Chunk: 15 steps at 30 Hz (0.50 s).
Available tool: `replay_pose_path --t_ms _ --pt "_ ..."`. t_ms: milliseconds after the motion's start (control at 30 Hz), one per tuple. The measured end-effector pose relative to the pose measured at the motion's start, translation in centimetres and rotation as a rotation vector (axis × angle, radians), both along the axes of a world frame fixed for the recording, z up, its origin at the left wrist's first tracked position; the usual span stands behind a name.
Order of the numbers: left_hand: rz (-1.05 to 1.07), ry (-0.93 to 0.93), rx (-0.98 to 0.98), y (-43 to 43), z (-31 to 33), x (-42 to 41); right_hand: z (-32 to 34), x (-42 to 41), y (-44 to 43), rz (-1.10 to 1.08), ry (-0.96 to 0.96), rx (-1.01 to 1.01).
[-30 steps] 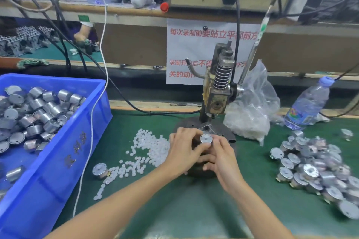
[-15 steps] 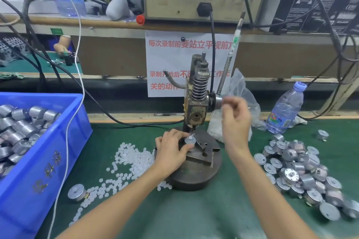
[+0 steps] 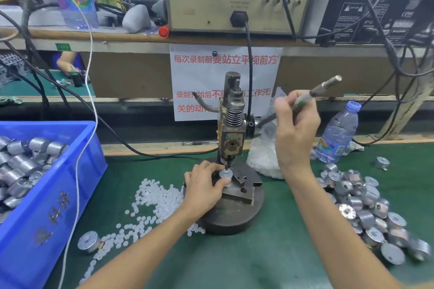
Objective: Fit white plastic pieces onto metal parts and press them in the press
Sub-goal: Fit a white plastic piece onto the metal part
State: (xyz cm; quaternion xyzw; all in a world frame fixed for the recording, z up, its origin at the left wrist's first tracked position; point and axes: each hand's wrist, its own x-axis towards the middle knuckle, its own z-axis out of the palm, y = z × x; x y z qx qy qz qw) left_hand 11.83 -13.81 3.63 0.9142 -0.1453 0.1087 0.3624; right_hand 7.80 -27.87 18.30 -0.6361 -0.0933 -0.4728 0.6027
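Both forearms reach in from the near edge over the green bench (image 3: 270, 253), the hands well apart. Left of the left forearm a stray part (image 3: 88, 241) lies among scattered white pieces (image 3: 150, 199), which spread up to the left wrist. Further left stands a blue bin (image 3: 54, 213) holding loose parts (image 3: 22, 164). Right of the right forearm lies a pile (image 3: 366, 209) of round metal parts, some with flat faces up. The left hand (image 3: 206, 185) rests on the round base (image 3: 234, 218) of the press (image 3: 232, 134). Its thumb and fingertips are curled round a part (image 3: 226, 174) that sits upright on the fixture block, round top face up. The ram's tip stands right over the middle of that part; whether it touches cannot be told. The right hand (image 3: 297, 129) is raised, higher than the left one and to its right. Its fingers are wrapped round the lever (image 3: 326, 84), which slants up to the right from the press head. Behind the right wrist sits a clear bag (image 3: 263, 159) of white pieces, and just right of that hand a water bottle (image 3: 338, 134) stands on the bench. Beyond both hands a white sign (image 3: 202, 73) with red characters hangs from a shelf, and a beige box (image 3: 234, 2) with a black plug sits on top.
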Motion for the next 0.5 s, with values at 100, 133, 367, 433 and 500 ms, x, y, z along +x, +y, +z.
replay_pose_path --t_ms 100,133,367,433,500 --pt "0.006 -0.012 -0.006 0.0 -0.1 0.0 -0.6 -0.5 0.4 0.067 -0.017 0.018" --pt "0.006 -0.013 -0.007 0.0 -0.2 0.0 -0.6 -0.5 0.7 0.052 -0.031 0.031" --pt "0.007 -0.045 -0.006 0.0 -0.6 0.3 -2.9 -0.6 1.1 0.032 -0.096 0.053" --pt "0.008 -0.056 -0.010 0.0 -0.7 0.3 -2.4 0.0 1.2 -0.112 -0.109 0.032" --pt "0.004 -0.067 -0.010 0.0 -0.7 0.2 -1.6 0.9 1.3 -0.206 -0.107 0.027"
